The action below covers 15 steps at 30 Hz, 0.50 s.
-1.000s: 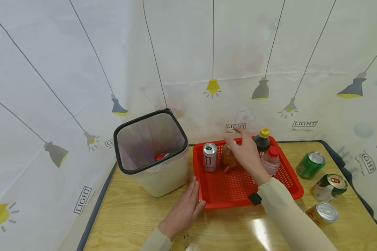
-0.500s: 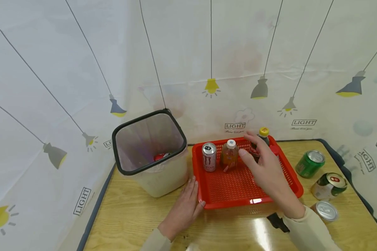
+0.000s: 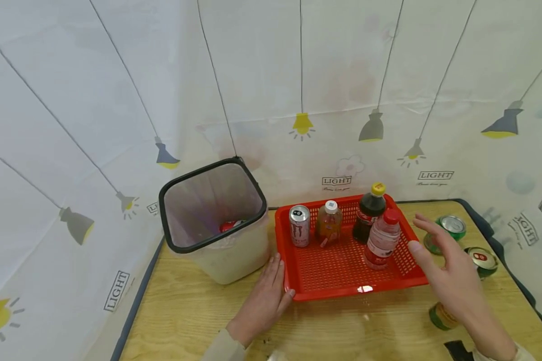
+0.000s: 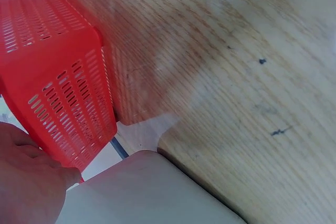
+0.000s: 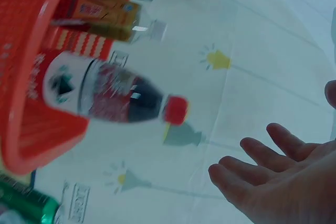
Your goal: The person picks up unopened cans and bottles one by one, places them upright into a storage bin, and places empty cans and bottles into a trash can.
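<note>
My left hand (image 3: 262,301) touches the left front corner of a red plastic basket (image 3: 329,273), its fingers straight along the side. The left wrist view shows that hand (image 4: 29,177) against the slotted basket wall (image 4: 68,98). Upright in the basket stand a slim drink can (image 3: 300,228), a white-capped juice bottle (image 3: 328,228), a yellow-capped cola bottle (image 3: 370,210) and a red-capped bottle (image 3: 382,243). Right of the basket, my right hand (image 3: 456,286) hovers with fingers spread and holds nothing. It partly hides a green can (image 3: 452,225), a white-and-green can (image 3: 484,260) and a third can (image 3: 442,317).
A whitish bin (image 3: 235,260) with a black rim and a liner stands left of the basket, with something red inside. Behind the wooden table (image 3: 185,321) hangs a white sheet (image 3: 262,65) printed with lamps. A dark edge runs along the table's right side.
My right hand has moved from above the juice bottle, rightward over the basket, to the cans on the right. The left hand and the basket have stayed put.
</note>
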Each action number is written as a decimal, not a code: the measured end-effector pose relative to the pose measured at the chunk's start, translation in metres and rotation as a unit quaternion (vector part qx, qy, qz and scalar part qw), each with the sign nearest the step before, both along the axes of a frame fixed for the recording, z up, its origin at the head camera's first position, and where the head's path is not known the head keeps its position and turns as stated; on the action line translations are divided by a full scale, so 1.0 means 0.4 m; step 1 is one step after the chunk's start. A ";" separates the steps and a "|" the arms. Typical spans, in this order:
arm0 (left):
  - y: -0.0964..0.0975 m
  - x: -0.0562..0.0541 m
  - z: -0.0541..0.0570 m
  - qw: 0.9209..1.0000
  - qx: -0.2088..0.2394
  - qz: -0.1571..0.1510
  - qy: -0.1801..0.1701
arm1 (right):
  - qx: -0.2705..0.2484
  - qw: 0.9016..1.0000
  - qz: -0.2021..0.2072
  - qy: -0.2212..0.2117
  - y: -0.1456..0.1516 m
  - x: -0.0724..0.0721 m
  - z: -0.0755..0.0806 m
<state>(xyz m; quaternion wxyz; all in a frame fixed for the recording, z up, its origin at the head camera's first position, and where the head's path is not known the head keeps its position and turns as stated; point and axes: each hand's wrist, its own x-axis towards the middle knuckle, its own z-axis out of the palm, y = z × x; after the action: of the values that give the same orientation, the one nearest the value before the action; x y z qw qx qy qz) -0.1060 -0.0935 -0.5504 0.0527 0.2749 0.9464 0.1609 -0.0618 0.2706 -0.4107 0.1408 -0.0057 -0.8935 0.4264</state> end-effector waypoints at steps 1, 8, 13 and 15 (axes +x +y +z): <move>0.000 0.000 0.000 1.000 0.001 0.002 0.000 | -0.001 1.000 -0.006 -0.007 0.016 0.004 -0.007; 0.004 0.000 0.002 1.000 0.002 0.007 0.014 | -0.006 0.999 -0.033 -0.030 0.120 0.030 -0.083; 0.007 0.002 0.003 1.000 -0.002 0.008 0.026 | 0.006 0.995 -0.073 -0.067 0.160 0.053 -0.114; 0.008 0.002 0.004 1.000 -0.002 0.009 0.025 | 0.011 0.992 -0.093 -0.084 0.172 0.063 -0.124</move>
<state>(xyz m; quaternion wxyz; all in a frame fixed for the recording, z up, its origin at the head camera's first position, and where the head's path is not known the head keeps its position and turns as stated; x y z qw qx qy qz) -0.1054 -0.0902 -0.5490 0.0278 0.2705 0.9502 0.1525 -0.0365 0.3394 -0.4602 0.1042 -0.1228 -0.9024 0.3996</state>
